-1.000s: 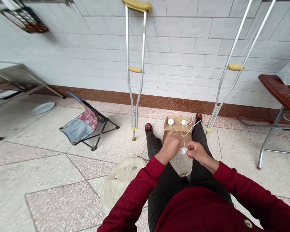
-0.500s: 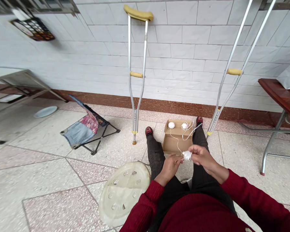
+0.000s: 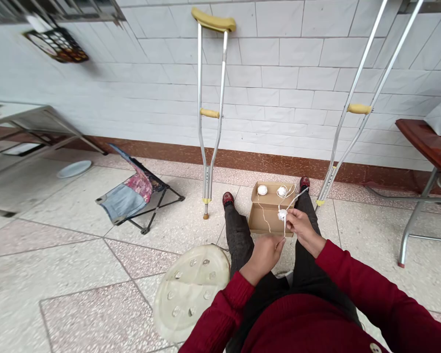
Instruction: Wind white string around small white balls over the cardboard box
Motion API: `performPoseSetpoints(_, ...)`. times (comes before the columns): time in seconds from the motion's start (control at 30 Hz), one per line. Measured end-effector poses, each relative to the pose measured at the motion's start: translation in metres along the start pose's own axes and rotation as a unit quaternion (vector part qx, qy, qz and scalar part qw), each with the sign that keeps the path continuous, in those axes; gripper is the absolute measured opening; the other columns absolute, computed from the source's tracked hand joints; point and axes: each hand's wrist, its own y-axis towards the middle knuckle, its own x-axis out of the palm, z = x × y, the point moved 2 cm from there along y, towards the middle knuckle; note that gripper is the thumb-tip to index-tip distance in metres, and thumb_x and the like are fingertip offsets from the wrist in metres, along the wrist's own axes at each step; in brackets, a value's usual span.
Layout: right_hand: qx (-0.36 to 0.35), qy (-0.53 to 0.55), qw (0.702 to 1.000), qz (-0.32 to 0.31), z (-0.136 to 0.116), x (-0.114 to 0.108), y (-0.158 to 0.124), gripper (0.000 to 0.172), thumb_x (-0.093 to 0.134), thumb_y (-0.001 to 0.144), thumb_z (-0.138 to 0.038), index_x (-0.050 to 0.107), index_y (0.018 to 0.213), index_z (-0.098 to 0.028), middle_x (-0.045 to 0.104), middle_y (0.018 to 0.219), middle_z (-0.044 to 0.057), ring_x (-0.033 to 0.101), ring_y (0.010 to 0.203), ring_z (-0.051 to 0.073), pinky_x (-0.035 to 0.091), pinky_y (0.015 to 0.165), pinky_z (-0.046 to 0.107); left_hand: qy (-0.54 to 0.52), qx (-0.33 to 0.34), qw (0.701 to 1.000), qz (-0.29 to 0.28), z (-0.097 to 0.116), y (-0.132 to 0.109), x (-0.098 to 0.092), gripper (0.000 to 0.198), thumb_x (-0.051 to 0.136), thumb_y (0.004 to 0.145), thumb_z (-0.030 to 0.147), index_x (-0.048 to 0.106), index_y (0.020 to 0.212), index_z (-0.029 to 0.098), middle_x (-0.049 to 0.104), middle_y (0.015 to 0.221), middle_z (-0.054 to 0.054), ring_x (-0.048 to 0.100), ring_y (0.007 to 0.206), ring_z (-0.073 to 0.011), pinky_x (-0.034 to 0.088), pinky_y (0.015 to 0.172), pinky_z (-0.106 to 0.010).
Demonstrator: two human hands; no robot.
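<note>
Right fingers (image 3: 293, 219) closed, pinching a small white string wad (image 3: 282, 214) over the cardboard box (image 3: 263, 225). Left fingers (image 3: 275, 248) curled just below it; can't tell if they grip the thin strand (image 3: 284, 228) hanging there. Two white balls (image 3: 262, 189) sit in the box, strings running up toward the wad. Best keep the line taut and the pinch firm, otherwise slack could tangle.

White bundle (image 3: 282, 214) (finger-covered); too small to tell
</note>
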Motion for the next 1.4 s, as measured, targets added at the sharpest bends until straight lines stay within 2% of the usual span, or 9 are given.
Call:
performPoseSetpoints(0.17,-0.018,-0.017,0.993,-0.113,-0.026,0.006,-0.052,0.019,0.064,0.059,-0.022,0.059,0.077,-0.017,0.056,0.053,-0.006,0.038,0.037,0.003,0.023,0.037,0.017,-0.066,-0.005,0.998,0.012,-0.024,-0.005,0.013,0.029,0.045,0.095,0.023,0.066,0.076,0.018,0.068,0.075,-0.003,0.062,0.078,-0.0161,0.044,0.075,-0.025)
performPoseSetpoints(0.33,0.019,-0.133,0.963,-0.235,0.026,-0.014,-0.084,0.016,0.063,0.059,-0.016,0.058,0.074,-0.018,0.059,0.058,-0.005,0.042,0.038,0.005,0.029,0.036,0.018,-0.001,0.001,0.999,0.038,-0.047,0.014,-0.006,0.024,0.047,0.094,0.022,0.069,0.086,0.019,0.07,0.081,-0.005,0.062,0.08,-0.0174,0.045,0.08,-0.028)
performPoseSetpoints(0.5,-0.022,-0.193,0.978,-0.081,0.062,-0.036,-0.029,0.011,0.061,0.056,-0.018,0.057,0.067,-0.017,0.053,0.047,-0.007,0.043,0.035,0.007,0.03,0.036,0.019,0.077,0.067,0.995,0.021,-0.015,0.014,-0.018,0.028,0.043,0.096,0.024,0.066,0.082,0.018,0.067,0.077,-0.006,0.061,0.076,-0.0181,0.043,0.084,-0.033)
performPoseSetpoints(0.67,-0.038,-0.079,0.996,-0.008,0.029,-0.017,0.001,0.018,0.064,0.054,-0.023,0.056,0.069,-0.017,0.056,0.05,-0.006,0.043,0.036,0.006,0.03,0.038,0.019,0.038,0.021,0.999,0.006,0.004,-0.007,0.005,0.03,0.04,0.097,0.025,0.064,0.081,0.017,0.066,0.076,-0.006,0.062,0.075,-0.0181,0.043,0.071,-0.028)
performPoseSetpoints(0.87,0.057,-0.018,0.987,-0.151,-0.016,0.001,-0.06,0.019,0.064,0.058,-0.023,0.061,0.075,-0.015,0.057,0.052,-0.005,0.041,0.035,0.004,0.015,0.035,0.018,-0.052,0.002,0.999,-0.011,-0.028,-0.013,0.021,0.031,0.042,0.097,0.025,0.066,0.079,0.015,0.068,0.079,-0.006,0.063,0.076,-0.0173,0.043,0.071,-0.025)
performPoseSetpoints(1.0,0.146,-0.098,0.949,-0.264,-0.001,-0.009,-0.095,0.018,0.065,0.058,-0.018,0.062,0.076,-0.015,0.059,0.053,-0.004,0.042,0.034,0.004,0.013,0.035,0.017,-0.02,-0.01,0.999,-0.032,-0.042,-0.005,0.011,0.031,0.043,0.096,0.026,0.068,0.079,0.017,0.068,0.075,-0.005,0.063,0.073,-0.0163,0.042,0.069,-0.024)
performPoseSetpoints(1.1,0.144,-0.159,0.95,-0.226,0.027,-0.023,-0.087,0.017,0.064,0.056,-0.015,0.06,0.072,-0.016,0.057,0.049,-0.006,0.041,0.033,0.004,0.019,0.034,0.016,0.035,-0.003,0.999,0.007,-0.042,0.006,-0.01,0.031,0.041,0.097,0.028,0.069,0.086,0.019,0.069,0.078,-0.006,0.063,0.076,-0.017,0.042,0.073,-0.025)
performPoseSetpoints(1.23,0.077,-0.205,0.965,-0.144,0.051,-0.031,-0.04,0.013,0.064,0.054,-0.016,0.06,0.066,-0.016,0.055,0.045,-0.007,0.04,0.032,0.005,0.024,0.034,0.016,0.098,0.026,0.995,0.017,-0.026,0.013,-0.031,0.029,0.042,0.096,0.026,0.068,0.083,0.018,0.067,0.074,-0.007,0.061,0.073,-0.0184,0.042,0.073,-0.028)
performPoseSetpoints(1.4,-0.046,-0.138,0.989,-0.03,0.02,-0.009,0.007,0.017,0.067,0.053,-0.024,0.056,0.065,-0.017,0.055,0.046,-0.006,0.043,0.035,0.006,0.029,0.035,0.018,0.056,0.003,0.998,0.019,-0.006,0.004,-0.02,0.03,0.043,0.095,0.028,0.067,0.081,0.017,0.067,0.074,-0.007,0.061,0.073,-0.0184,0.042,0.071,-0.027)
